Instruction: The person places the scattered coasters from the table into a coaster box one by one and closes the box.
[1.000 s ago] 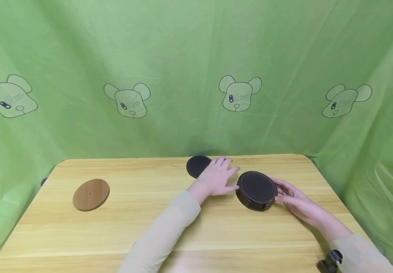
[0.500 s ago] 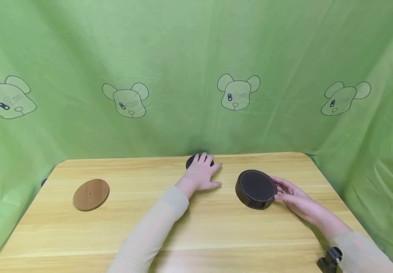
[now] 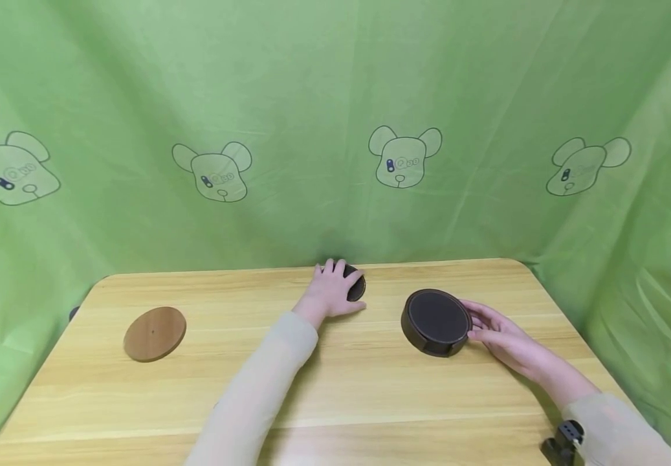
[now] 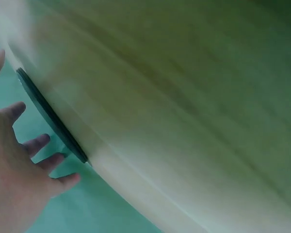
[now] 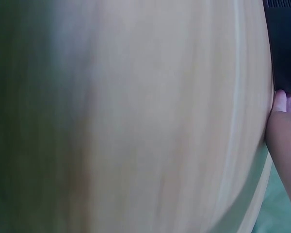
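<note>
A round black coaster [image 3: 357, 285] lies by the table's back edge in the head view. My left hand [image 3: 330, 291] is over it with spread fingers and covers its left part. In the left wrist view, this coaster [image 4: 51, 114] shows edge-on, with the fingertips beside it; contact cannot be told. My right hand [image 3: 506, 340] rests against the right side of a round black coaster holder [image 3: 437, 320], thumb in front and fingers partly hidden behind. Ridged edges of stacked coasters [image 5: 283, 4] show above the holder wall in the right wrist view.
A round brown wooden disc [image 3: 154, 333] with a small dark dot at its middle lies on the left of the wooden table [image 3: 242, 298]. Green cloth [image 3: 306, 220] hangs close behind the table's back edge and along both sides.
My left hand has moved left and away from beside the holder to over the black coaster at the back. The right hand has stayed at the holder.
</note>
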### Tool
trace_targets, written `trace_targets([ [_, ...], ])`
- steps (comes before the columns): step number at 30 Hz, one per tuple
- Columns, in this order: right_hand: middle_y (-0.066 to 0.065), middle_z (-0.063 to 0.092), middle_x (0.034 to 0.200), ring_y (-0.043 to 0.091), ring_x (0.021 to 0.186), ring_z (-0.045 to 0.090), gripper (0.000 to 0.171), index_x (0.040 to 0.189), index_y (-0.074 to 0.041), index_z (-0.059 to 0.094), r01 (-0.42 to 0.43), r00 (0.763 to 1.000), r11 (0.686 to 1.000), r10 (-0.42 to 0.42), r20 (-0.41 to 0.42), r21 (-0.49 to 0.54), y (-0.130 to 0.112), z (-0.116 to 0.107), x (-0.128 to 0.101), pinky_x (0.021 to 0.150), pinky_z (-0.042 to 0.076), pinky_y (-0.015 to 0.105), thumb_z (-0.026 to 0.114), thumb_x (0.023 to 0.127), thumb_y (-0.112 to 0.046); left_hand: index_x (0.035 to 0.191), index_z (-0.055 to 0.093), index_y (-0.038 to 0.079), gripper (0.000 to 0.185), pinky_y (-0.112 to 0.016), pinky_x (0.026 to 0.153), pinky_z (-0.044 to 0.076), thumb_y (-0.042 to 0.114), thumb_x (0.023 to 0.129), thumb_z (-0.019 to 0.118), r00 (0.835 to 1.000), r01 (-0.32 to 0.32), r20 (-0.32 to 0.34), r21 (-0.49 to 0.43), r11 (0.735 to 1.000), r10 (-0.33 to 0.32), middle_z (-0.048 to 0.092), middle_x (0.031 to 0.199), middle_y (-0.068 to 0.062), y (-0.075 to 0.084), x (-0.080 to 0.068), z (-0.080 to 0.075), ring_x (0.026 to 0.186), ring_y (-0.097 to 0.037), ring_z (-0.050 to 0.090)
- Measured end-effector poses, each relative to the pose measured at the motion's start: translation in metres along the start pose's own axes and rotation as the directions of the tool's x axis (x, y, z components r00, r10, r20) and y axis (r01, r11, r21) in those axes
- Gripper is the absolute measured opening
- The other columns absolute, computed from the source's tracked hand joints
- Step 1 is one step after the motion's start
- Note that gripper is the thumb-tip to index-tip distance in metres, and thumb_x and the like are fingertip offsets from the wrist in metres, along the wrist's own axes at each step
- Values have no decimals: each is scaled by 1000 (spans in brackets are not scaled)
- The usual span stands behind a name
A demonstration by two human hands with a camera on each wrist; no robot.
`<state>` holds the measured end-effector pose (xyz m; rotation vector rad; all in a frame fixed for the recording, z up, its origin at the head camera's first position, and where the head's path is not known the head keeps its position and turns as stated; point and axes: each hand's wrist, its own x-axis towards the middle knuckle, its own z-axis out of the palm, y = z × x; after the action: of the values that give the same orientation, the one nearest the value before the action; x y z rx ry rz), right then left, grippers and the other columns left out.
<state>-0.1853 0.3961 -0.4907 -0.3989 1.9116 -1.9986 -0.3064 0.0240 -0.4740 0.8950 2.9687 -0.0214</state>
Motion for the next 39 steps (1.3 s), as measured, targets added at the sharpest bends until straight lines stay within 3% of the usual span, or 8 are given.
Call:
trace_targets([
  [9, -14, 59, 145, -2, 129, 60, 55, 154, -18, 43, 2, 1000, 1000, -2, 7, 11, 0, 0, -1, 105, 49, 14, 48, 105, 7, 164, 39, 32, 79, -56, 117, 42, 69, 97, 59, 999, 22, 28, -62, 998, -20, 40, 164, -17, -5, -1, 0, 149, -39, 42],
  [19, -14, 59, 145, -2, 129, 60, 55, 155, -16, 42, 1, 1000, 1000, -1, 9, -6, 1, -2, -1, 105, 49, 14, 48, 106, 7, 162, 42, 32, 77, -52, 117, 42, 69, 96, 60, 998, 35, 45, -28, 999, -33, 44, 159, -17, -2, -1, -1, 146, -37, 42],
  [31, -15, 57, 145, -3, 130, 59, 55, 158, -12, 38, -13, 1000, 1000, 13, 6, -24, -2, 0, 0, 105, 49, 14, 49, 106, 5, 155, 49, 28, 84, -47, 107, 45, 65, 83, 72, 1000, 14, 4, -42, 999, -14, 52, 141, -15, -1, -4, -4, 129, -31, 48],
  [39, -16, 58, 144, -3, 129, 59, 54, 156, -14, 39, -21, 1000, 999, 21, -1, -23, -1, 0, -1, 105, 49, 14, 49, 106, 4, 156, 48, 18, 98, -47, 109, 46, 68, 76, 73, 999, -29, -26, -5, 1000, 29, 51, 143, -13, 5, -2, -1, 131, -29, 46],
])
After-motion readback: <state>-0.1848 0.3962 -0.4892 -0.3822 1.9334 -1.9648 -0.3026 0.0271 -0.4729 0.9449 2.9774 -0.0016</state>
